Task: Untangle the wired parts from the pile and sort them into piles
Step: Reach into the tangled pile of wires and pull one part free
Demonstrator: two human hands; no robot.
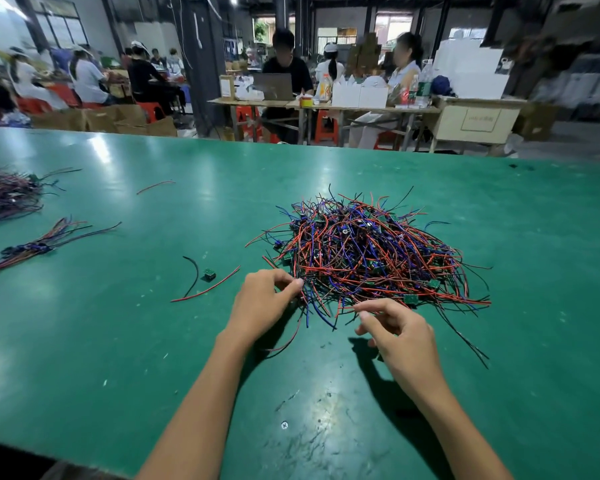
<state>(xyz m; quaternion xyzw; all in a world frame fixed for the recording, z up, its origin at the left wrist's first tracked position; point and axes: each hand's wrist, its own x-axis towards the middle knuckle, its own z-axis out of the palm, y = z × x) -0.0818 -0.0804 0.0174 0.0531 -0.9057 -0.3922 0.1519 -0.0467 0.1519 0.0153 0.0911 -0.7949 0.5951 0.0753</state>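
A tangled pile of wired parts (368,254), with red, blue and black wires and small green boards, lies mid-table. My left hand (262,304) is at the pile's near-left edge, thumb and fingers pinched on wires there. My right hand (400,336) hovers just in front of the pile's near edge, fingers curled and apart, with nothing clearly held. A sorted bundle of wired parts (32,245) lies at the left, and a larger sorted heap (7,195) sits at the far left edge.
One loose green board with a black and a red wire (208,277) lies left of my left hand. A stray red wire (155,186) lies further back. The green table (326,393) ends ahead, where people sit at other tables.
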